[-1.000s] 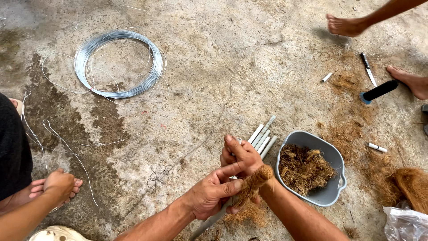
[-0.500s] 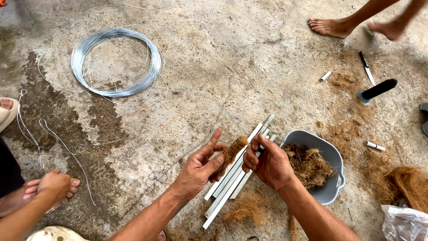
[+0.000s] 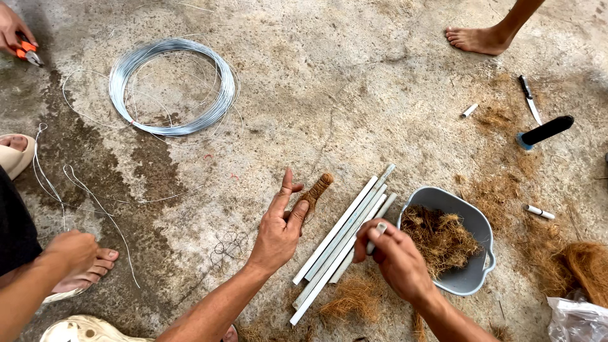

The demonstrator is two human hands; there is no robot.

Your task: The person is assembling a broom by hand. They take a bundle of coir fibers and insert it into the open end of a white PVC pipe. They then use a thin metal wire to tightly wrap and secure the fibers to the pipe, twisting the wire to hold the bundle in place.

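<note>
Coconut-brown fibre fills a grey plastic tub (image 3: 472, 288) on a rough concrete floor (image 3: 354, 82), set just right of a bundle of pale plastic tubes (image 3: 339, 244) so that both lie within reach of the seated person. The person's left hand (image 3: 278, 231) is mostly open, fingers splayed upward, with a fibre-wrapped stick (image 3: 315, 192) pinched between thumb and palm, its wrapped end pointing up and away. The right hand (image 3: 396, 256) is curled closed around the end of a single pale tube (image 3: 379, 229), held over the bundle beside the tub's rim. Loose fibre (image 3: 351, 297) is strewn near the wrists. A coil of grey wire (image 3: 172, 85) lies well apart at upper left, near another person's hand holding orange-handled pliers (image 3: 26, 54). A knife (image 3: 531, 100) and a black-handled tool (image 3: 544, 131) lie at right.
</note>
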